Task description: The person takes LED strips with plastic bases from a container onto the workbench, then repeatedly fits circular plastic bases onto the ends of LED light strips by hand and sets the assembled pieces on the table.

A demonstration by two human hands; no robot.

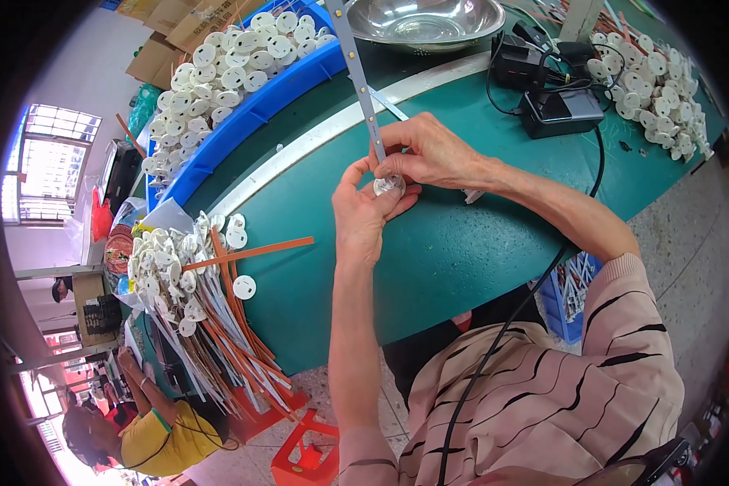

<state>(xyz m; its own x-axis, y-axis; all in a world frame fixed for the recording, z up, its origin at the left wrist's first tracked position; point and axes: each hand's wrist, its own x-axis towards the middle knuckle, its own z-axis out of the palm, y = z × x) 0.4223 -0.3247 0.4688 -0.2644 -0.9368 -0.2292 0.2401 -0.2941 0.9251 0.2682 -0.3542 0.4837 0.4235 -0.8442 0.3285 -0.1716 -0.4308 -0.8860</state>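
Note:
My left hand (360,215) is closed around a small round white disc (389,186), its thumb on the disc's face. From above, my right hand (437,154) pinches the lower end of a long pale LED strip (364,101) dotted with small yellowish squares. That end meets the disc between my fingers; whether the two are joined is hidden. Beneath my right wrist lies a small pale piece (472,195). To the left, a loose white disc (245,287) rests near a heap of white discs with orange and white strips (206,300).
A blue bin (259,101) holds many white discs behind my hands. A steel bowl (429,24), black power adapters (563,109) and another disc pile (652,93) stand farther back. A black cable (599,170) crosses the green table (462,267). A person in yellow (166,441) works at left.

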